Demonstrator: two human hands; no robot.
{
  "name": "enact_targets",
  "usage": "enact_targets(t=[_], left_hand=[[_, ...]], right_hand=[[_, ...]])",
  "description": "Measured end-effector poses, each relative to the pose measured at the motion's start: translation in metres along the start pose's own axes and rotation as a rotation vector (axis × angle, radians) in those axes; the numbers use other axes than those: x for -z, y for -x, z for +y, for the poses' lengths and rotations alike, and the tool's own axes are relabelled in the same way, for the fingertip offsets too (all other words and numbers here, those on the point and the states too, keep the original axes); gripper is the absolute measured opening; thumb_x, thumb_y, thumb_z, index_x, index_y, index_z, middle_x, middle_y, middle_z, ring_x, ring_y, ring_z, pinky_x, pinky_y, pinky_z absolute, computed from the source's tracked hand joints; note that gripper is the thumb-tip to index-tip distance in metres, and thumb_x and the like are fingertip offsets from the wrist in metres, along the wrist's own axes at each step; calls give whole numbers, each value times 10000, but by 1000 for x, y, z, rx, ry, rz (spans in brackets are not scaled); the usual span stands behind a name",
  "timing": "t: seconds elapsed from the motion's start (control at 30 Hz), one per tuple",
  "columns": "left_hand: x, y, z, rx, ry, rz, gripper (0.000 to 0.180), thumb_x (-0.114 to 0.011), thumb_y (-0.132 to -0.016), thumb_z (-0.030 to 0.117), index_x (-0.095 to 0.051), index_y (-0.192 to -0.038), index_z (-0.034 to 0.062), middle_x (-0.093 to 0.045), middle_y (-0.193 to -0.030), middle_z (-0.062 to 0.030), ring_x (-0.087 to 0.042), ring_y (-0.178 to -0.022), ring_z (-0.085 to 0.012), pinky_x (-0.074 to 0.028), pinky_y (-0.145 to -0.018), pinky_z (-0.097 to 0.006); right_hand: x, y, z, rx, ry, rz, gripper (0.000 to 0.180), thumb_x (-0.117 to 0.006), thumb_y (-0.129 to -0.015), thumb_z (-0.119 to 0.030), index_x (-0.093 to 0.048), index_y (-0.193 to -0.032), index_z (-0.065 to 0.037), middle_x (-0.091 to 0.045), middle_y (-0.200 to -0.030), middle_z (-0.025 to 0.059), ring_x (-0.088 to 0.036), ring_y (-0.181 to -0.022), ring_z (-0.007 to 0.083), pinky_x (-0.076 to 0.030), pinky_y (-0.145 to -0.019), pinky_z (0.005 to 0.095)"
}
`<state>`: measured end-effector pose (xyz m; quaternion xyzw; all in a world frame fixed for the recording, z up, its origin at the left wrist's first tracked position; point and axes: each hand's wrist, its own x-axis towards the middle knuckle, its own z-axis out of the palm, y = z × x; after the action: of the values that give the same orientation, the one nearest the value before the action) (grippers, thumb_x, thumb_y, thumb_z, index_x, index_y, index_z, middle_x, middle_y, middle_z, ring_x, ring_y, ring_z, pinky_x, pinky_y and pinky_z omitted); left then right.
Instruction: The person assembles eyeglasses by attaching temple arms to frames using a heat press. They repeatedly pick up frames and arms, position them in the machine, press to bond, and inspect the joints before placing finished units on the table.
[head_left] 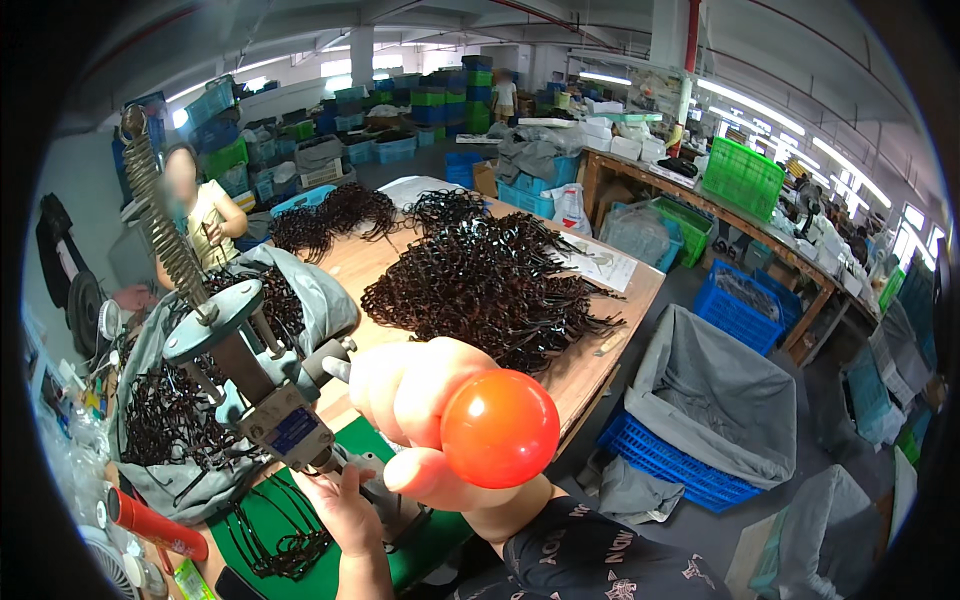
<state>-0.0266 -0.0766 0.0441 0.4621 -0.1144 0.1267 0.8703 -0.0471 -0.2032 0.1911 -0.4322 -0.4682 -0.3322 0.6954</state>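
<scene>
My right hand (415,390) is wrapped round a glossy red ball knob (500,430) on the lever of a grey bench press (225,330). A tall coil spring (160,215) rises from the press. Below the press head, my left hand (350,512) has its fingers bent close to the lower tip. What those fingers hold, if anything, is hidden. Several thin dark strips with looped ends (285,545), resembling eyeglass frame parts, lie on a green mat (225,530) left of that hand. A large heap of dark brown glossy frame-like pieces (480,290) covers the wooden table (625,290) beyond.
Left of the press, a grey cloth-lined container (325,290) holds more dark pieces. A red cylinder (160,525) stands tilted near the front left. A co-worker (210,215) sits across the table. A blue crate with grey lining (690,480) stands on the floor at right.
</scene>
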Motion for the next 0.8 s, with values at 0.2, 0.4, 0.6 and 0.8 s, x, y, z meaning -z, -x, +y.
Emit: enact_targets(t=[0.2, 0.4, 0.6, 0.8], left_hand=[[3, -1, -4, 25, 12, 12, 584, -483, -769, -110, -295, -1291, 74, -476, -1067, -39, -496, -861, -132, -478, -590, -238], [7, -3, -8, 14, 8, 11, 594, -468, -749, -135, -304, -1280, 74, -477, -1060, -40, -501, -849, -134, -477, -571, -235], [5, -1, -7, -13, -8, 10, 606, -476, -745, -134, -296, -1283, 78, -474, -1038, -37, -501, -825, -127, -479, -569, -238], [3, -1, -7, 9, 34, 36, 609, -471, -748, -132, -292, -1289, 81, -470, -1017, -31, -497, -808, -122, -478, -560, -240]], right_hand=[[-6, -1, -6, -73, 41, 97, 318, -720, -697, -145, -415, -632, -85, -415, -616, 21, -391, -577, 147, -333, -551, 276], [-9, -4, -12, -151, 41, 140, 343, -701, -679, -143, -380, -562, -110, -394, -553, -3, -371, -538, 147, -321, -538, 280], [-10, -3, -11, -124, 39, 161, 337, -693, -673, -128, -373, -568, -112, -393, -545, -9, -372, -532, 148, -322, -532, 280], [-11, -4, -11, -124, 31, 174, 336, -687, -674, -125, -368, -570, -114, -393, -546, -6, -373, -534, 150, -328, -533, 281]])
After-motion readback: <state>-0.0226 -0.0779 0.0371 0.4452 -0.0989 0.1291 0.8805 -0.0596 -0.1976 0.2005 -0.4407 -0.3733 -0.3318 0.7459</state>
